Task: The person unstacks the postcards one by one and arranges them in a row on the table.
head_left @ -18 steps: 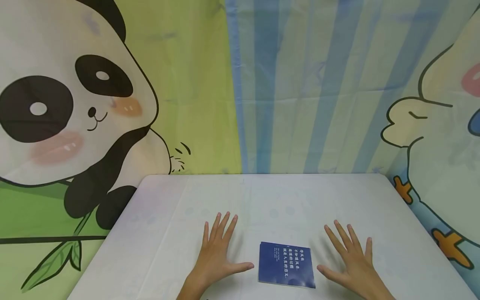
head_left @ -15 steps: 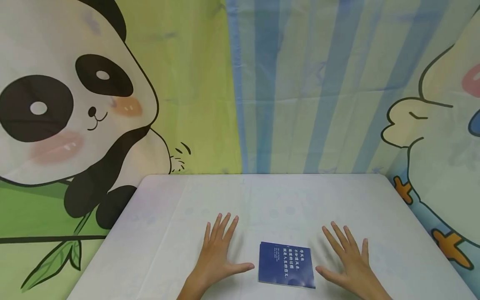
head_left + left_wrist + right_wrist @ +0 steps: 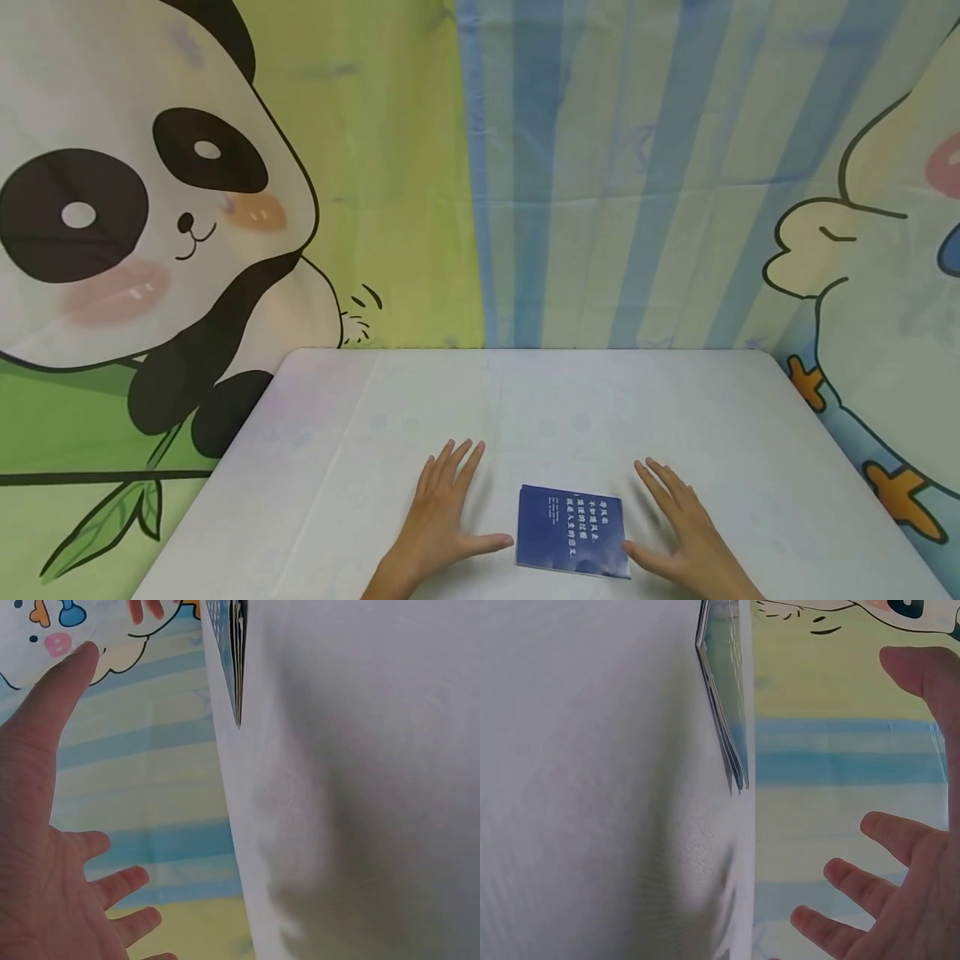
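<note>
While hands [image 3: 437,523] [image 3: 688,537] flank booklet [image 3: 572,531] edges, table [image 3: 525,408] extends beyond.

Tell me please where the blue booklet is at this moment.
In the head view, the blue booklet lies on the white table, low and slightly right of centre, between the left hand and the right hand.

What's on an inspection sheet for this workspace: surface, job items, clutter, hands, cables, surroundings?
Surface: white tabletop, pale.
Job items: blue booklet, lying on the tabletop, white lettering facing up.
Clutter: nothing seen.
Hands: left hand and right hand flank the booklet, fingers spread; neither holds it.
Cables: nothing seen.
Surroundings: printed backdrop, with a panda at picture left and blue stripes beyond the tabletop.
</note>
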A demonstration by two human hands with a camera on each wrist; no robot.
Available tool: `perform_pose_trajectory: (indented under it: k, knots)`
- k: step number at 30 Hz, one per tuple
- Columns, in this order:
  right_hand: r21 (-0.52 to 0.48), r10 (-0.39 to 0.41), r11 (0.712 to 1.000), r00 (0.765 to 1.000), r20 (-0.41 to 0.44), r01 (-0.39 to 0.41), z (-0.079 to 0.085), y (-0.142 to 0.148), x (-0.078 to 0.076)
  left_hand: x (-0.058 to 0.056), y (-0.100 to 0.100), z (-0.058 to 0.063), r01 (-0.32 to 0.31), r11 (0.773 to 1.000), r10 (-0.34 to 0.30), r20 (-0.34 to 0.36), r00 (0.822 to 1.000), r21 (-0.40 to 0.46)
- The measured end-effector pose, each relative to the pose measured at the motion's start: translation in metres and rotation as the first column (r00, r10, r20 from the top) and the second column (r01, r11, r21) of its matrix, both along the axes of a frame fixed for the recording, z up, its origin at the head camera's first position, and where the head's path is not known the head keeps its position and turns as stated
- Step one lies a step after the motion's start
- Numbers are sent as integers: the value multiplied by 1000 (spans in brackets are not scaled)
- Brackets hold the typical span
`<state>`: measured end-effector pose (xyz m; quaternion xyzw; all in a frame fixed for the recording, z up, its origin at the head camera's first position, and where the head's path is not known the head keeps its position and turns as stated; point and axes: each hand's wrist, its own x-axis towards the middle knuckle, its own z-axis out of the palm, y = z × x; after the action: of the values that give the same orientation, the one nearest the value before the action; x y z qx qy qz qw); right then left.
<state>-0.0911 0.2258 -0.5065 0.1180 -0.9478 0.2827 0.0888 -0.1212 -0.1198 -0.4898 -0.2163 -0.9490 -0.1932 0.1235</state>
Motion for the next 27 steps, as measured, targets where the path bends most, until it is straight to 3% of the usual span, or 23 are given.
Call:
perform_pose_trajectory:
  k: [5,12,21,27]
  knots:
    - [-6,-5,1000,997,80,5,3,-3,1,0,3,-2,19,1000,-19,16,1000,12]
    - [-75,30,997,996,82,-24,-1,-3,1,1,5,-8,25,999,-27,96,995,21]
    - [-135,91,988,987,129,-73,-5,-4,3,1,3,-18,69,996,-75,126,989,50]
    - [-143,94,988,973,212,-65,-7,-5,2,0,1,-23,94,992,-107,173,979,82]
